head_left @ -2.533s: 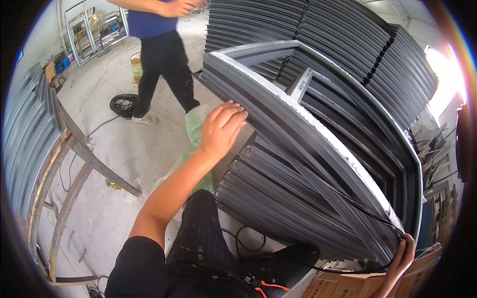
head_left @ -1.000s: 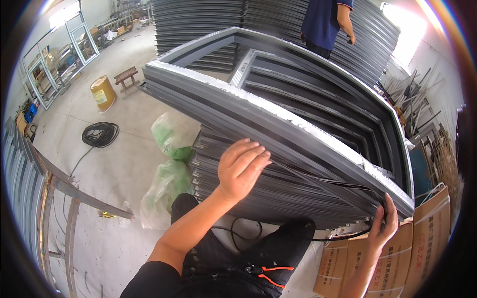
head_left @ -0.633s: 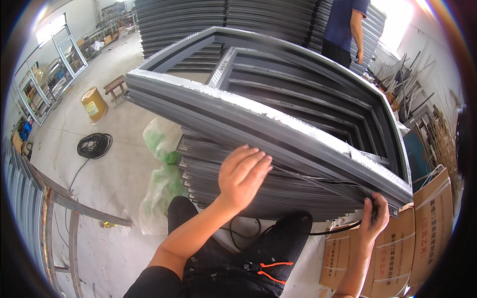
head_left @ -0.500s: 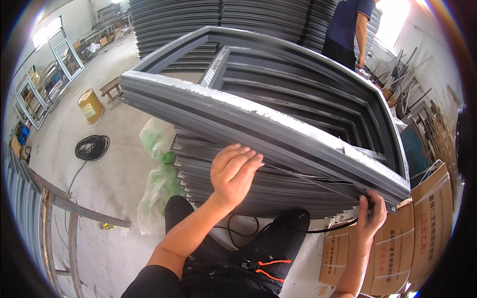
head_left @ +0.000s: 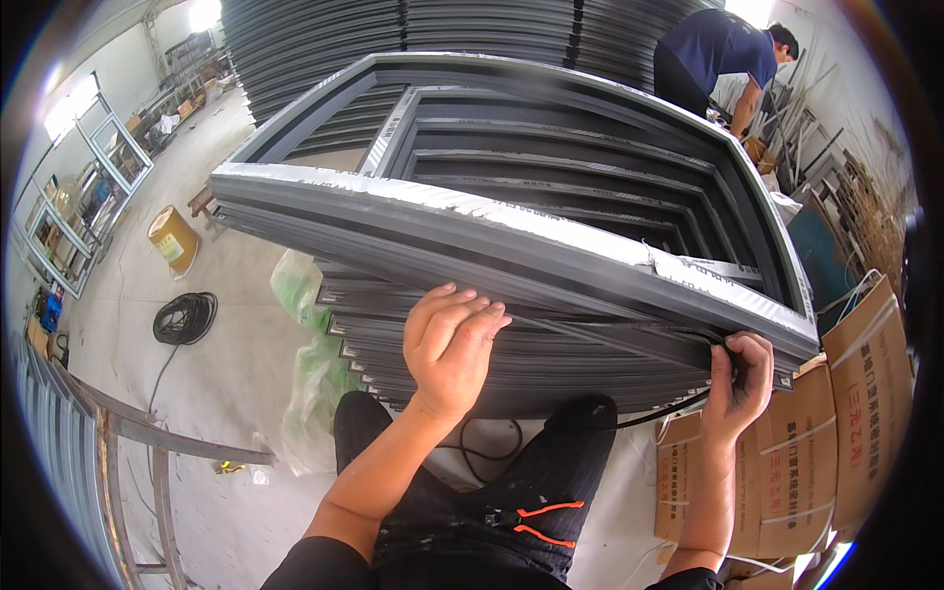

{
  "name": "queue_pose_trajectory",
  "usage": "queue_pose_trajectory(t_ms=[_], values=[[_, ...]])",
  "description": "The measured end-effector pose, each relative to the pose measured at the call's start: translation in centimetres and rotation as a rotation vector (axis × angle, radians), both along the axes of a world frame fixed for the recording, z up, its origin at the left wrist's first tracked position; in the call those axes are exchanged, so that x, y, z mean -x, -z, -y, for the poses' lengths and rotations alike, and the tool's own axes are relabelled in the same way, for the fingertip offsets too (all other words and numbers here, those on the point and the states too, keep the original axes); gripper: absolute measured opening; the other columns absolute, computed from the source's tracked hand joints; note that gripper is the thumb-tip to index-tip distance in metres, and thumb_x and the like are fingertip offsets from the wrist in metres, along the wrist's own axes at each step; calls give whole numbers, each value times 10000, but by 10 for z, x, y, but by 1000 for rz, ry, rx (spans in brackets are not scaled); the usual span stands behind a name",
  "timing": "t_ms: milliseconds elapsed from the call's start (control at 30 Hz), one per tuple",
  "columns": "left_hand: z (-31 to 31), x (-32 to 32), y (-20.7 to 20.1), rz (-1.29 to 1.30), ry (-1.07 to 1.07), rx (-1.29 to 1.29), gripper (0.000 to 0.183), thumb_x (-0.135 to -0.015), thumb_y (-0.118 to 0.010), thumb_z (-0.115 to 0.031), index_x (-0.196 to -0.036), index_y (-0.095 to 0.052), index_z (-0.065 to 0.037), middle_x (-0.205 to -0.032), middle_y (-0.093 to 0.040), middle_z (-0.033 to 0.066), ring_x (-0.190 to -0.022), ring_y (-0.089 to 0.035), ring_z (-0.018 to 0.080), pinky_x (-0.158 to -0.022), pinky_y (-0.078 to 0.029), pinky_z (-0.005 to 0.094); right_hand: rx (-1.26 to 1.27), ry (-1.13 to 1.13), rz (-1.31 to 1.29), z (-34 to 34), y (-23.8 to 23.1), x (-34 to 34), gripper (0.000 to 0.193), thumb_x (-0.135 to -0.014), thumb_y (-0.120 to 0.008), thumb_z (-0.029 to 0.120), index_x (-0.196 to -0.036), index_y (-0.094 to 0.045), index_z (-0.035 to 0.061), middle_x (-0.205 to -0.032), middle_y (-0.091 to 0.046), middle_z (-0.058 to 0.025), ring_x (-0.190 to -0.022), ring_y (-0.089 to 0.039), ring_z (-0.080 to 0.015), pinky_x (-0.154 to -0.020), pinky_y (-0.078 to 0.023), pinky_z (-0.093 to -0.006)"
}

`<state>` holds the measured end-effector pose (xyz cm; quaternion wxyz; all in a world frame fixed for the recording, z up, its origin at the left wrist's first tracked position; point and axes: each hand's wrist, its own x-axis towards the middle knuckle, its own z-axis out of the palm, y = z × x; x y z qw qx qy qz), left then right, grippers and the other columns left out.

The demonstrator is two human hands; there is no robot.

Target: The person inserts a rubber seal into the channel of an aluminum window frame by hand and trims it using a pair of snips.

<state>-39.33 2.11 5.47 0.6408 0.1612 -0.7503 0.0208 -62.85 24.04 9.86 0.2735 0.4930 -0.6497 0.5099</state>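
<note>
A dark grey window frame with a whitish upper face lies tilted on a stack of similar frames. My left hand rests against its near side, fingers bent and together at a thin black rubber sealing strip. That strip runs along the side toward the right corner. There my right hand pinches the strip between thumb and fingers, touching the frame. A loose black length hangs from this hand, passes over my knee and loops on the floor. Pliers with orange handles lie on my thigh.
Cardboard boxes stand at the right. A metal rack is at my left, with a black coil and a drum beyond it. Clear plastic wrap lies beside the stack. Another person bends over at the back right.
My view has shifted slightly. Both hands keep their places along the frame, the right one a little more curled. The other person has bent down from standing.
</note>
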Motion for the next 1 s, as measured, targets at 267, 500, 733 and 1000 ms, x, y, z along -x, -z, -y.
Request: queue_pose_trajectory(t_ms=[267,500,733,1000], values=[[-28,18,-11,139,22,-25,310,-740,-882,-124,-1017,-756,-67,-1089,-692,51,-1047,-667,265,-982,-545,479,-111,69,-169,-9,3,2,226,-793,-735,-116,-959,-634,0,-925,-651,-125,-840,-615,-277,-739,-508,-355],[-26,31,6,35,25,-1,318,-747,-884,-128,-1042,-776,-78,-1052,-708,36,-1027,-675,257,-986,-545,464,-155,101,-189,-11,-2,-5,203,-789,-735,-100,-938,-653,12,-927,-648,-117,-836,-615,-294,-738,-505,-379],[-46,62,6,8,98,7,298,-734,-878,-96,-1018,-787,-86,-1073,-706,24,-1043,-661,234,-979,-534,448,-137,109,-194,-7,-4,-7,207,-788,-735,-99,-935,-653,21,-933,-646,-106,-830,-612,-295,-734,-503,-384],[-81,76,0,64,92,-69,324,-749,-876,-110,-1055,-774,-83,-1156,-699,38,-1076,-668,226,-1006,-505,435,-125,115,-180,-6,1,-10,227,-781,-725,-120,-942,-645,17,-931,-645,-110,-836,-612,-296,-736,-497,-378]])
